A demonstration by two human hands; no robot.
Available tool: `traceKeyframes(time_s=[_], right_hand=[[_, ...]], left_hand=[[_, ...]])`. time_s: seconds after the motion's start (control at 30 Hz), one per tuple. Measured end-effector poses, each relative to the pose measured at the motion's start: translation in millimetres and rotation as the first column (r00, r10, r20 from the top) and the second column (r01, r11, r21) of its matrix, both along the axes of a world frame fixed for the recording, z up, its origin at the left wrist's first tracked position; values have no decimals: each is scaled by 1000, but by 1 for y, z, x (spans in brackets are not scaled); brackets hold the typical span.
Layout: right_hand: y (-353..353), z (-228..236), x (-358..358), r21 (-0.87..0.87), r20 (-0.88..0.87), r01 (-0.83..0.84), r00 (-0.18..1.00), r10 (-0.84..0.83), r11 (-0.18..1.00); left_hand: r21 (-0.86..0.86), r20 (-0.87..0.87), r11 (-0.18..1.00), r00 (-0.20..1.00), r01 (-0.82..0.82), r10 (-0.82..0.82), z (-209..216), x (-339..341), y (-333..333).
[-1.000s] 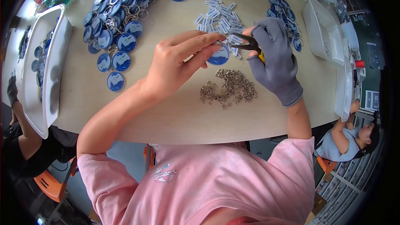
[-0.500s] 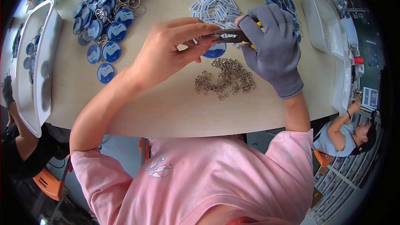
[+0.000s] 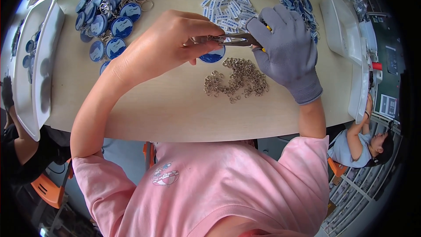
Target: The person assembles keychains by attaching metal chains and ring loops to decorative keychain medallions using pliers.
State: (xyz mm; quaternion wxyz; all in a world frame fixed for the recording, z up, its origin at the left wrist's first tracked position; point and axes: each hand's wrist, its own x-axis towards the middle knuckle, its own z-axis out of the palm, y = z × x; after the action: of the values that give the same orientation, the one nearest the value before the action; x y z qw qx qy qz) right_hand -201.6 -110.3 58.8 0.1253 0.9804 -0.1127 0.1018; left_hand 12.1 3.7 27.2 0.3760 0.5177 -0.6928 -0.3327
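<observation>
My bare left hand [image 3: 177, 41] pinches a keychain at its metal parts, and the keychain's round blue disc [image 3: 213, 55] hangs below the fingers. My right hand [image 3: 285, 46], in a grey knit glove, is closed round yellow-handled pliers [image 3: 243, 40]. The dark jaws of the pliers reach the metal links at my left fingertips; the exact link between them is too small to tell. Just below the two hands lies a heap of small metal jump rings [image 3: 239, 78]. White tags with blue print [image 3: 230, 8] are spread beyond the hands.
A large pile of blue disc keychains [image 3: 105, 17] lies at the far left, and more blue pieces [image 3: 300, 6] lie at the far right. White trays stand along the left [image 3: 44, 79] and right [image 3: 342, 26] table sides. Other people sit at both sides.
Both hands stay together. My left hand has shifted slightly left with the keychain, and the pliers' jaws have followed it left. The person at the right has moved an arm.
</observation>
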Motion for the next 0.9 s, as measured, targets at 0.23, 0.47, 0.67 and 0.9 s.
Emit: traceKeyframes(time_s=[0.23,0.47,0.67,0.9], right_hand=[[4,-1,0,15,4,31,1000,-31,999],[7,-1,1,20,-34,40,999,-39,999],[6,-5,-2,50,-66,49,997,-46,998],[8,-10,-5,29,-57,62,997,-61,998]], left_hand=[[32,-38,999,999,6,-5,0,0,-1],[43,13,999,1000,1,-1,3,0,-1],[-191,103,980,994,62,-42,-11,1,-2],[-235,107,969,993,81,-57,-15,-2,-1]])
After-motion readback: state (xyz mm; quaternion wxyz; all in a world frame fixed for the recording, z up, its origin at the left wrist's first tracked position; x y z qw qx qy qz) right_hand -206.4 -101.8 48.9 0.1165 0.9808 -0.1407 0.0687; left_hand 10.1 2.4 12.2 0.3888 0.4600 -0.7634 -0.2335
